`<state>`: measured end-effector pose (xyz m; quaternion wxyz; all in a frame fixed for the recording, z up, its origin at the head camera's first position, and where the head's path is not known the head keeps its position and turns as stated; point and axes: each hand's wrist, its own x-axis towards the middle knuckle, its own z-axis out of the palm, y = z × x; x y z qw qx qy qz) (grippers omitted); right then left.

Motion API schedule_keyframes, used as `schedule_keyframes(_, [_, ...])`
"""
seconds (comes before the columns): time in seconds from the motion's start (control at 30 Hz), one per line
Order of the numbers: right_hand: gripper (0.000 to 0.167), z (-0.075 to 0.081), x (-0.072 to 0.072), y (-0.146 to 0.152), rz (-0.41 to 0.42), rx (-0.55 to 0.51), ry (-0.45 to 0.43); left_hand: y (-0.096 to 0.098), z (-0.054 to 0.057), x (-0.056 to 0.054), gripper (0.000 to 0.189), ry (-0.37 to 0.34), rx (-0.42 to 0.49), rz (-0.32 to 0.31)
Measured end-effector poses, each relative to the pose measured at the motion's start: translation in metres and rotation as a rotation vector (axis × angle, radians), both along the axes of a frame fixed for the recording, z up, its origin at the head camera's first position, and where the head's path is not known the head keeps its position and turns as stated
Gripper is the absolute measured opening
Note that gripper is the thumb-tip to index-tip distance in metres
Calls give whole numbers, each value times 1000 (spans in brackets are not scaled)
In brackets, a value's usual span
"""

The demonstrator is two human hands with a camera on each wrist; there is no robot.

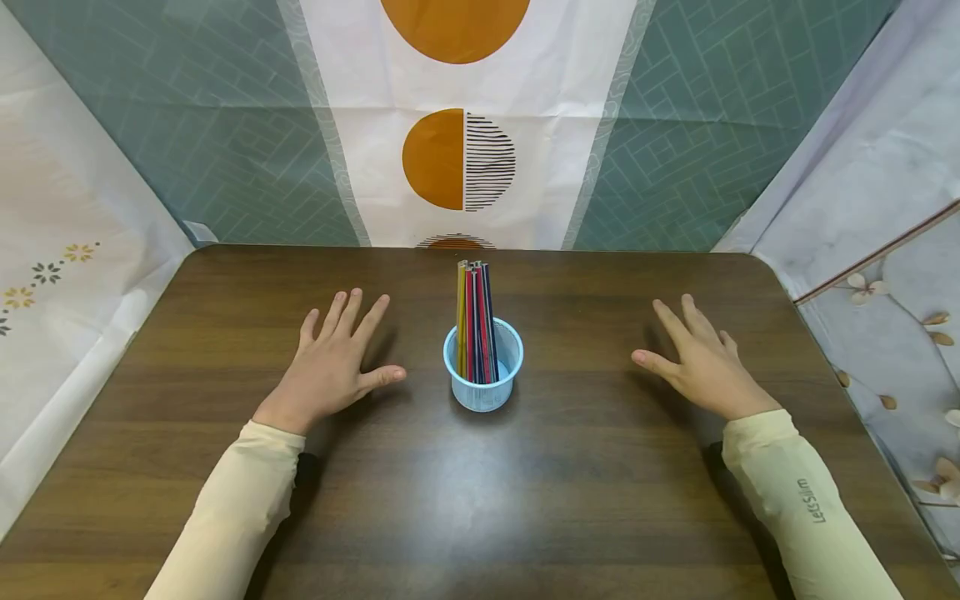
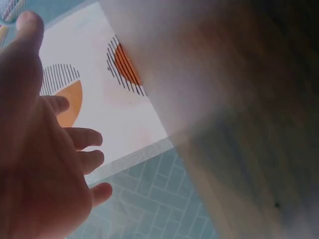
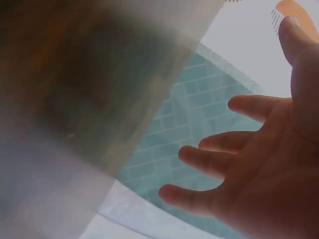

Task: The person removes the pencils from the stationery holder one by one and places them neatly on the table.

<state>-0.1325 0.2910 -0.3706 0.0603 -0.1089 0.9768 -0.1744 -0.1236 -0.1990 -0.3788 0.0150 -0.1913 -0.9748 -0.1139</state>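
A light blue cup (image 1: 483, 398) stands upright near the middle of the table. Several thin pencils (image 1: 474, 325), yellow, red and dark, lean together inside it and rise above its rim. To the cup's left, my left hand (image 1: 330, 367) is held palm down with its fingers spread, touching no object; its thumb points toward the cup. On the other side, farther from the cup, my right hand (image 1: 701, 362) is spread and holds nothing. The left wrist view shows the left palm (image 2: 45, 164) with nothing in it. In the right wrist view the right palm (image 3: 269, 169) holds nothing either.
The brown wooden table (image 1: 465, 517) has rounded far corners. Behind it hangs a green and white cloth (image 1: 555, 167) with orange circles. Pale patterned curtains (image 1: 67, 208) flank the table on both sides.
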Motion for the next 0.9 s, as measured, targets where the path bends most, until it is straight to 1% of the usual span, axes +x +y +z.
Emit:
schedule_keyframes(0.1, [89,4,-2,-5,13,-25,-3,0,1,0,96,-36,39,-5])
schedule_keyframes(0.17, [89,8,-5,-10,20,-52,-7,3,3,1,95,-65,86,-20])
schedule_keyframes(0.3, [87,17,-12,-25,53,-149,-3,15,8,1,94,-119,204,-77])
schedule_keyframes(0.43, [83,27,-21,-52,114,-266,21,32,17,-1,95,-176,334,-145])
schedule_keyframes(0.53, [77,35,-26,-76,154,-365,32,48,22,-5,102,-220,413,-190])
schedule_keyframes(0.63, [73,41,-30,-102,184,-487,16,64,24,-8,113,-262,463,-224])
schedule_keyframes(0.8, [73,44,-33,-143,221,-693,-48,82,22,-10,119,-291,524,-248])
schedule_keyframes(0.9, [74,42,-36,-163,244,-810,-75,88,19,-10,118,-300,596,-270])
